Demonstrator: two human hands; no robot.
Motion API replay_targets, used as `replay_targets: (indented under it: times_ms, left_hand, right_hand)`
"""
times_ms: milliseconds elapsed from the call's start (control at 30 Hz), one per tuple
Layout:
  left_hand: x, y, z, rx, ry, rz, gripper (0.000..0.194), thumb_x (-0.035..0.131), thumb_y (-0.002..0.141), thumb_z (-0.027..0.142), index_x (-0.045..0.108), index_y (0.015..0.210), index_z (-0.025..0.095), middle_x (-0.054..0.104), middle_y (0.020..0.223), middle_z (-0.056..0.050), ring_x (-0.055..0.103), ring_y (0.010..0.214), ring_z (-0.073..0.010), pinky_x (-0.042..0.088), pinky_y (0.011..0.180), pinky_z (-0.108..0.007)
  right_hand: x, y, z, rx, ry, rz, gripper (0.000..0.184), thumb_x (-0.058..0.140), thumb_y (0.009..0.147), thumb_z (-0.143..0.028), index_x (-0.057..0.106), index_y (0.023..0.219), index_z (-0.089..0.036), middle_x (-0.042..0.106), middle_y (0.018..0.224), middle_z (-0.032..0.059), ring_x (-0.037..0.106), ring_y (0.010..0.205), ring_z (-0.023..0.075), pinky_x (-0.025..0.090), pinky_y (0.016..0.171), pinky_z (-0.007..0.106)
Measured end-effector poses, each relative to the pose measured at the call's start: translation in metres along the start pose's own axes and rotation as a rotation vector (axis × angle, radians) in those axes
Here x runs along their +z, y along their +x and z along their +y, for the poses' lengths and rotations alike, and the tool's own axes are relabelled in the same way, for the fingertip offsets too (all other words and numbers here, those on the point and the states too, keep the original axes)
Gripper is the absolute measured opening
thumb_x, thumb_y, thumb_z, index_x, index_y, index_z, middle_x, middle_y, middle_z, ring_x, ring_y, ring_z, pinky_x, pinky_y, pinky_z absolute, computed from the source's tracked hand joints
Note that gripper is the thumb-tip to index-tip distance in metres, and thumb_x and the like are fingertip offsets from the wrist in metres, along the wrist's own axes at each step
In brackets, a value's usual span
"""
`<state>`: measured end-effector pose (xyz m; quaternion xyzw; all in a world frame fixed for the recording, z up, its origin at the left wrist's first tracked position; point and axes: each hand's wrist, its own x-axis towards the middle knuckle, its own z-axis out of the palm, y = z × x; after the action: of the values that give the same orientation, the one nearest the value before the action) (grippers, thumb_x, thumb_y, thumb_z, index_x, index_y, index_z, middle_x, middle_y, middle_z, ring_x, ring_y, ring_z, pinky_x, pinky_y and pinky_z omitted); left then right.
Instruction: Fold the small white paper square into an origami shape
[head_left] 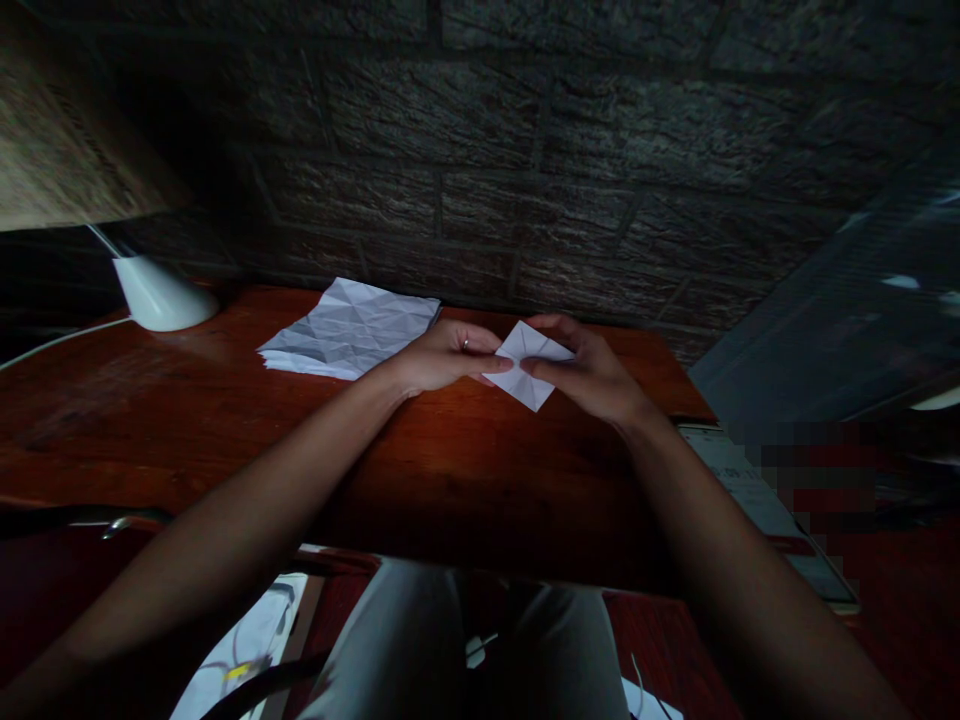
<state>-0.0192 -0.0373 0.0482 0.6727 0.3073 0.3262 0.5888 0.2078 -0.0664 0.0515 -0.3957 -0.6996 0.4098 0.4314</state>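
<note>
I can't read a word anywhere in here. The faint marks point(731, 472) on the pale flat object point(703, 448) beside the worktop point(480, 490) are too blurred.

I see a lamp point(79, 150) standing on the table point(112, 410), its white cord point(67, 338) trailing left. Behind them I see a brick wall point(487, 130).

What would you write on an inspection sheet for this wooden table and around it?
Surface: brown wooden tabletop, pale streaks at left.
Job's things: small creased white paper; stack of creased white sheets left of it.
Clutter: table lamp at left; unclear white item below.
Grips: left-hand grip and right-hand grip both pinch that paper, thumbs on top.
Cables: lamp cord leaving the picture's left edge.
Surroundings: rough brick wall behind; grey panel at right.
</note>
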Motion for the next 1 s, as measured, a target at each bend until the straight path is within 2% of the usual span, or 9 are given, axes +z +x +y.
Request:
replay_targets:
  times_ms: [267, 533, 800, 1000]
  left_hand:
    - [0.005, 0.000, 0.003, 0.047, -0.041, 0.094, 0.020, 0.088, 0.075, 0.030, 0.082, 0.086, 0.014, 0.082, 0.089, -0.006, 0.071, 0.079, -0.0147, 0.057, 0.080, -0.028]
    - [0.009, 0.000, 0.004, 0.035, -0.011, 0.122, 0.017, 0.085, 0.076, 0.029, 0.081, 0.086, 0.015, 0.080, 0.086, -0.005, 0.070, 0.078, -0.0145, 0.055, 0.076, -0.027]
    - [0.010, 0.001, 0.001, 0.091, 0.040, 0.126, 0.018, 0.084, 0.075, 0.032, 0.078, 0.080, 0.016, 0.075, 0.077, -0.001, 0.063, 0.070, -0.0117, 0.047, 0.067, -0.024]
    - [0.011, 0.000, 0.001, 0.108, 0.081, 0.134, 0.020, 0.085, 0.076, 0.034, 0.077, 0.076, 0.016, 0.073, 0.074, 0.000, 0.064, 0.070, -0.0126, 0.049, 0.066, -0.024]
  right_hand:
    - [0.000, 0.001, -0.004, 0.040, 0.064, 0.129, 0.051, 0.082, 0.074, -0.038, 0.063, 0.120, -0.027, 0.071, 0.110, 0.0051, 0.067, 0.091, 0.0243, 0.058, 0.080, 0.041]
    - [0.002, 0.002, -0.001, 0.066, 0.094, 0.114, 0.060, 0.088, 0.068, -0.036, 0.062, 0.121, -0.027, 0.072, 0.104, 0.0038, 0.067, 0.085, 0.0234, 0.058, 0.077, 0.041]
    - [0.004, 0.001, 0.000, 0.037, 0.053, 0.151, 0.053, 0.087, 0.068, -0.034, 0.065, 0.115, -0.024, 0.074, 0.109, 0.0052, 0.069, 0.092, 0.0253, 0.059, 0.082, 0.043]
    - [0.005, 0.001, -0.002, 0.038, 0.051, 0.139, 0.050, 0.086, 0.067, -0.033, 0.063, 0.112, -0.025, 0.073, 0.102, 0.0034, 0.066, 0.083, 0.0226, 0.057, 0.073, 0.039]
